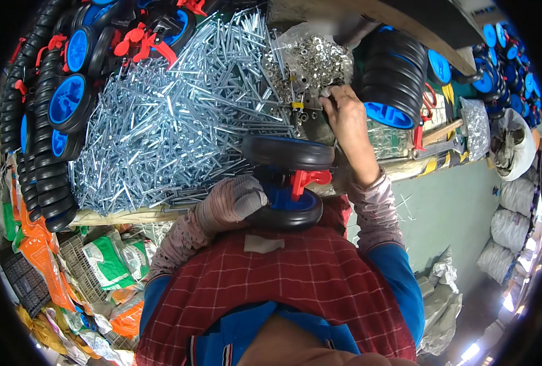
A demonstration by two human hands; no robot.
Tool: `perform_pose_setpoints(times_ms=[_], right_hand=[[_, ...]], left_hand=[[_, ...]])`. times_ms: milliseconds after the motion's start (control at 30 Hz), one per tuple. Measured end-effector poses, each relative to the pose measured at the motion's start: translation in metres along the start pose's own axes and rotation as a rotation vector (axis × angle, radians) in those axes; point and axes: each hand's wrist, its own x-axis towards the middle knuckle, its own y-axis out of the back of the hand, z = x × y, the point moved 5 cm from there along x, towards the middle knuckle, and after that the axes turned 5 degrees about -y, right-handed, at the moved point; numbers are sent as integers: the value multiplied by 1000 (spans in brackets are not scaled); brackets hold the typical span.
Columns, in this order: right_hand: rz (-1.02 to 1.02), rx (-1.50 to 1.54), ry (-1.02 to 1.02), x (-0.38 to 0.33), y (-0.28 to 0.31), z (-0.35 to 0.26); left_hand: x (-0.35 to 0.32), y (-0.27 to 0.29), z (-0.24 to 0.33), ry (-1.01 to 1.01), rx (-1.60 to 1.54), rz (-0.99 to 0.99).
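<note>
My left hand point(233, 200), in a striped glove, is closed against the side of a twin-wheel assembly at the table's front edge. Of its two black tyres, the upper wheel point(288, 152) stands nearer the table and the lower wheel point(292, 213), with a blue hub, rests by my lap. Between them sits a red bracket point(307, 182). My bare right hand point(346, 113) is at the right edge of a pile of small metal nuts point(323, 61), fingertips pinched together and pointing down. Whatever lies between those fingertips is too small to make out.
A large heap of long metal bolts point(161, 134) covers the left of the table. Stacked black wheels point(393, 76) stand right of my right hand. More blue-hubbed wheels point(69, 104) line the left side. A wrench point(439, 148) lies at the right, before a white sack point(512, 143).
</note>
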Motion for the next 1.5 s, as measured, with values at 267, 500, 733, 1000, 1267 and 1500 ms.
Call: perform_pose_setpoints(times_ms=[267, 500, 733, 1000, 1267, 1500], right_hand=[[-23, 632, -351, 15, -18, 6], [-48, 505, -279, 29, -22, 1], [-60, 844, -301, 3, 6, -3], [-84, 1018, -311, -4, -15, 9], [-284, 1214, -609, 0, -58, 66], [-274, 1219, -582, -2, -53, 55]], left_hand=[[7, 0, -6, 20, -23, 22], [-2, -8, -15, 79, -96, -16], [22, -7, -27, 549, -468, -127], [113, 39, -98, 730, -337, 169], [146, 38, -132, 878, -579, 162], [144, 40, -126, 944, -346, 124]])
